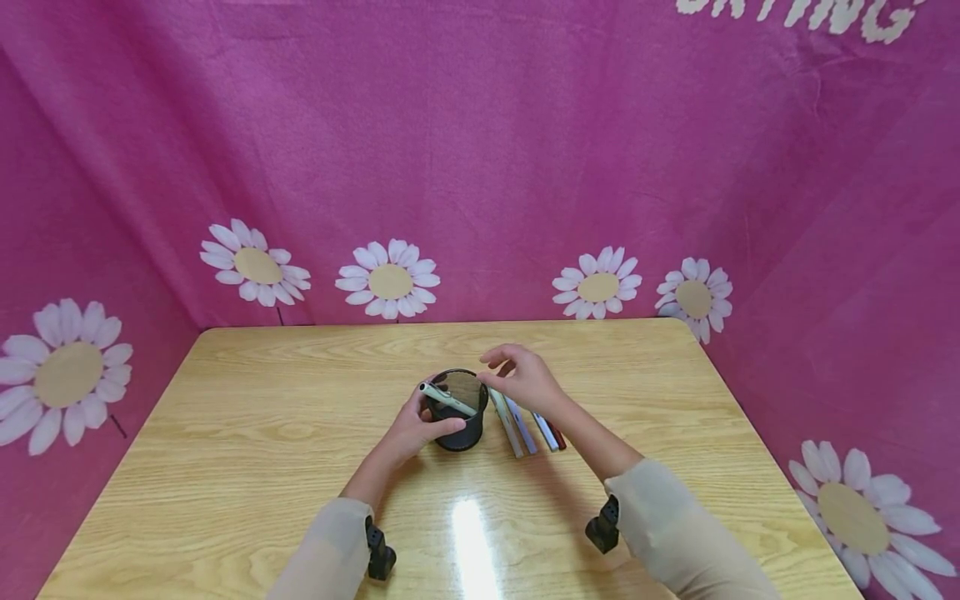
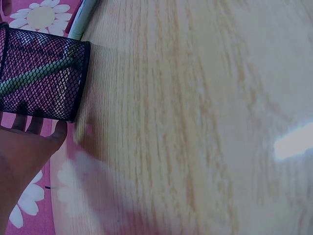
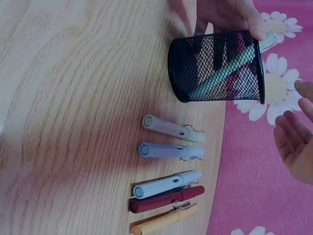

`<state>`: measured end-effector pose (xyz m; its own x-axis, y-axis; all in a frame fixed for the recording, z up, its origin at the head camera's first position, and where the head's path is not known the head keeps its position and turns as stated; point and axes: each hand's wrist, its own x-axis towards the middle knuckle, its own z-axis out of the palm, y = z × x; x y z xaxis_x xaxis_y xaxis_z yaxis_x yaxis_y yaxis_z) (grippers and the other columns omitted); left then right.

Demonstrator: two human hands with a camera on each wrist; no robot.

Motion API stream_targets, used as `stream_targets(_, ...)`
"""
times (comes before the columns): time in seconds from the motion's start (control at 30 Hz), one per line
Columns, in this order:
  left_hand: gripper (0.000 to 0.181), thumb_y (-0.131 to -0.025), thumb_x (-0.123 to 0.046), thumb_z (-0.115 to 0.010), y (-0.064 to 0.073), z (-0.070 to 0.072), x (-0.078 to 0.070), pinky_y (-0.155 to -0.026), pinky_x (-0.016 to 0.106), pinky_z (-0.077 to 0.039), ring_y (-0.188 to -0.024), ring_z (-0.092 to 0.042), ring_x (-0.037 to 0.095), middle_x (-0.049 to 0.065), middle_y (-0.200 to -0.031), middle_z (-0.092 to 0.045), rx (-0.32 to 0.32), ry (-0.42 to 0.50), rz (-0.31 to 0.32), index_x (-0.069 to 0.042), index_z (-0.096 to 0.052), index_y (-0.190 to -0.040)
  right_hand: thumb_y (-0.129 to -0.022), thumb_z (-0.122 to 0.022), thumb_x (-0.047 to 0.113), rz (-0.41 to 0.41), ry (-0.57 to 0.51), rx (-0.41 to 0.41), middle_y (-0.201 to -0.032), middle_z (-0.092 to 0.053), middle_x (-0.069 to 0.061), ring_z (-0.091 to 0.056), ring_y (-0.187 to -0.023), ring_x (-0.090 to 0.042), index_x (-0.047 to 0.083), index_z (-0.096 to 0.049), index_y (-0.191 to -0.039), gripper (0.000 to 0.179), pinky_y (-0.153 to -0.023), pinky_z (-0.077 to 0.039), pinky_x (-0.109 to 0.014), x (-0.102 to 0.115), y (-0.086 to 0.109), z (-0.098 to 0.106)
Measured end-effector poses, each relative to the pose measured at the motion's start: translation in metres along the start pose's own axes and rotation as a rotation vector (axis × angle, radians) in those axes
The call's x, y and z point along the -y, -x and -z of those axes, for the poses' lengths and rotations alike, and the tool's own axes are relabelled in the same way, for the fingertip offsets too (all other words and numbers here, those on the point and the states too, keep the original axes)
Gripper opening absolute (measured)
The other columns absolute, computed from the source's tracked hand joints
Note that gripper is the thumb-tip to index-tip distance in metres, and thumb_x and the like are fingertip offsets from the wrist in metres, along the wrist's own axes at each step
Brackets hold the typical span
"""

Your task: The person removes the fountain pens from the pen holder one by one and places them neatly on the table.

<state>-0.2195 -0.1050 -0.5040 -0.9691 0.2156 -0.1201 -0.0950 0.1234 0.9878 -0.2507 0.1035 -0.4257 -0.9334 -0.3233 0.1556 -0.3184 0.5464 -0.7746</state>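
Observation:
A black mesh pen holder (image 3: 217,67) stands upright on the table. Inside it leans a pale green pen (image 1: 448,400), its end poking out above the rim on the left. My left hand (image 1: 411,428) grips the holder from the left side, thumb at the near side and fingers behind. Just right of the rim, my right hand (image 1: 522,377) hovers in the air with bent, spread fingers and nothing between them. Below it lie several capped pens side by side: a beige-green pen (image 3: 168,127), a lavender pen (image 3: 166,150), a light blue pen (image 3: 164,185), a dark red pen (image 3: 164,199) and a yellow pen (image 3: 164,220).
The wood-grain table (image 1: 262,433) carries a bright light reflection near its front. Behind it and at both sides hangs a pink cloth (image 1: 480,167) printed with white daisies. A small black camera (image 1: 603,525) is strapped at each wrist.

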Motion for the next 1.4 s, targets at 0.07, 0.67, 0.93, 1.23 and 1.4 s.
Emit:
stream_targets(0.07,0.081,-0.079,-0.019,-0.075,0.000,0.000,0.000,-0.115,0.053,-0.014,-0.141,-0.024,0.030,0.008,-0.149,-0.035,-0.001,-0.010,0.012,-0.022,-0.028,-0.145,-0.081,-0.072,0.018,0.020,0.010,0.009,-0.099,-0.066,-0.013,-0.062,-0.081,-0.021,0.007,-0.067,-0.103,0.025,-0.064,-0.051,-0.025,0.002,-0.001,-0.003)
stream_targets(0.67,0.078,-0.083,-0.011,-0.069,0.012,0.001,-0.022,-0.112,0.055,-0.020,-0.138,-0.028,0.034,0.014,-0.150,-0.032,0.056,0.009,0.012,-0.013,-0.024,-0.147,-0.081,-0.072,0.017,0.099,0.043,0.092,-0.099,-0.065,-0.010,-0.061,-0.081,-0.018,0.004,-0.067,-0.106,0.028,-0.061,-0.048,-0.021,0.016,-0.003,-0.025)
stream_targets(0.93,0.079,-0.084,-0.012,-0.068,0.010,0.002,-0.017,-0.113,0.056,-0.017,-0.140,-0.024,0.035,0.013,-0.152,-0.029,0.057,0.003,0.023,-0.012,-0.022,-0.148,-0.081,-0.073,0.016,0.111,0.052,0.101,-0.100,-0.064,-0.010,-0.063,-0.083,-0.019,0.005,-0.067,-0.105,0.028,-0.065,-0.050,-0.021,0.020,-0.006,-0.034)
stream_targets(1.23,0.077,-0.083,-0.017,-0.070,-0.001,0.002,0.005,-0.110,0.054,-0.027,-0.135,-0.033,0.031,0.005,-0.150,-0.033,0.042,-0.001,-0.021,-0.021,-0.026,-0.146,-0.081,-0.072,0.015,0.099,0.032,0.141,-0.104,-0.064,-0.011,-0.062,-0.087,-0.020,0.005,-0.067,-0.106,0.027,-0.068,-0.051,-0.023,0.024,-0.007,-0.040)
stream_targets(1.4,0.076,-0.084,-0.017,-0.070,0.000,0.002,0.006,-0.111,0.055,-0.024,-0.137,-0.031,0.030,0.005,-0.149,-0.033,0.054,0.001,-0.046,-0.021,-0.026,-0.146,-0.082,-0.072,0.017,0.096,0.038,0.161,-0.101,-0.064,-0.012,-0.063,-0.087,-0.021,0.006,-0.067,-0.106,0.027,-0.072,-0.051,-0.025,0.024,-0.008,-0.044)
